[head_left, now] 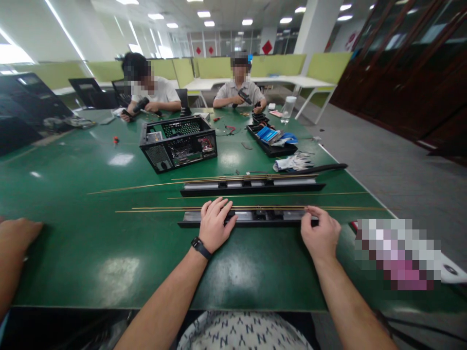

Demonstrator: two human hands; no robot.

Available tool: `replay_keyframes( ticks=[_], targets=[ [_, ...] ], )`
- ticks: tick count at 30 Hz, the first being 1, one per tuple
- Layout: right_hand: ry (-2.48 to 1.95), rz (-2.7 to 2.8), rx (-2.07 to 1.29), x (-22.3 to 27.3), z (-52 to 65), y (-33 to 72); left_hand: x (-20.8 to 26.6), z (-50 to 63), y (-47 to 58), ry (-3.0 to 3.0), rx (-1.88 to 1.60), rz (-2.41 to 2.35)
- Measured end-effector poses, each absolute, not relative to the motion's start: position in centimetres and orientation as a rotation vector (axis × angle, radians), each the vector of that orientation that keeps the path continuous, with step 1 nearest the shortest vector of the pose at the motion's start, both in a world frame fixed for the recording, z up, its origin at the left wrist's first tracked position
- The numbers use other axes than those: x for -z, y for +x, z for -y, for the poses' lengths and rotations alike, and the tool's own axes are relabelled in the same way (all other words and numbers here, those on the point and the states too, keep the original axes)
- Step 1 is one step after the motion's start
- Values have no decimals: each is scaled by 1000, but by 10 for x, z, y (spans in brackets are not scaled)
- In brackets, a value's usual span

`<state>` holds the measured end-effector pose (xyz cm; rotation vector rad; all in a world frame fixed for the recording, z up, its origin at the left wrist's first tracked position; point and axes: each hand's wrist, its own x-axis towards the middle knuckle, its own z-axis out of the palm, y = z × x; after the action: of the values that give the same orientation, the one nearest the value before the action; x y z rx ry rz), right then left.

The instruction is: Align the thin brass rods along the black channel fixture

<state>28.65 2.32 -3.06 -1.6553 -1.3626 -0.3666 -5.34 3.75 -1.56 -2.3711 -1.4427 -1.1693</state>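
Note:
A long black rail (251, 224) with a shiny grey inner face lies crosswise in front of me. Thin brass-coloured rods (156, 209) run along its far edge and stick out past both ends. My left hand (216, 226), wearing a black wristband, rests on the rail and rods with its fingers stretched out. At the rail's right end my right hand (323, 233) is closed, thumb and forefinger bent in a pinch at the rods. Beyond lies a second black rail (251, 188) with more rods along it, and a single rod (346, 193) lies between the two.
A black computer case (178, 146) stands on the green table (73, 233). Gloves (294, 163) and a black tray (280, 149) lie back right. Two people hold power drills across the table. Another person's hand (20, 233) is at far left. A blurred-out object (401, 253) lies right.

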Motion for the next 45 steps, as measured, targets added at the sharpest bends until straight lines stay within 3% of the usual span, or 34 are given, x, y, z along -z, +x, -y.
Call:
replay_keyframes(
  ticks=[45],
  targets=[
    [-1725,1395,275,20,-21,288,15,-40,-54,-2415,1167,1481]
  ],
)
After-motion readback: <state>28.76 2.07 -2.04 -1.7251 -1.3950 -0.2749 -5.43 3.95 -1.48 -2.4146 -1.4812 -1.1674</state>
